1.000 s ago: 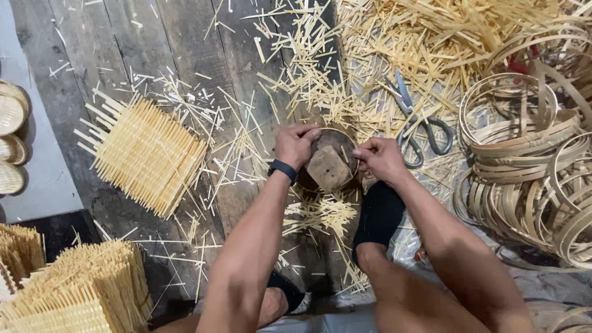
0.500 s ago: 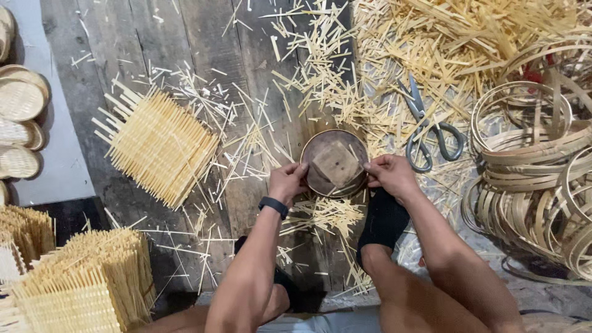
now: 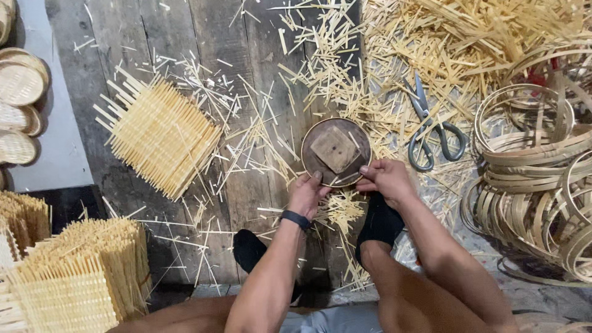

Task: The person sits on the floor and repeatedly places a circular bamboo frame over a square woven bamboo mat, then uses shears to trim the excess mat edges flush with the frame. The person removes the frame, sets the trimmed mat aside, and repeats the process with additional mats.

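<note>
While both hands are closed on the near rim of the round dark wooden disc (image 3: 336,152), which carries a square pale wooden block (image 3: 335,149) at its centre, the step in hand is judged to be the seating or steadying of that disc on the worn grey plank floor (image 3: 246,74), just ahead of the black-socked feet (image 3: 378,222); the left hand (image 3: 306,195), with a black band at the wrist, is curled on the lower-left edge with the thumb pressed to the rim; the right hand (image 3: 386,179) is folded on the lower-right edge, fingertips touching the disc; neither hand is held wide; whether anything thin is pinched under the fingers cannot be told. Pale bamboo splints (image 3: 333,80) are scattered all round the disc, and a small tuft of them lies just below it, between the hands and the feet; grey-handled metal scissors (image 3: 430,132) lie just beside the disc to its right; a square mat of woven bamboo strips (image 3: 157,135) lies well apart to the left, with further woven mats stacked at the lower left (image 3: 74,277); coiled bamboo hoops (image 3: 536,179) are heaped at the right, and small round woven trays (image 3: 20,83) are seen at the far left. As a judgement, the next move calls for a firm two-sided grip so that the disc is kept flat, and for loose splints to be kept from under its edge.
</note>
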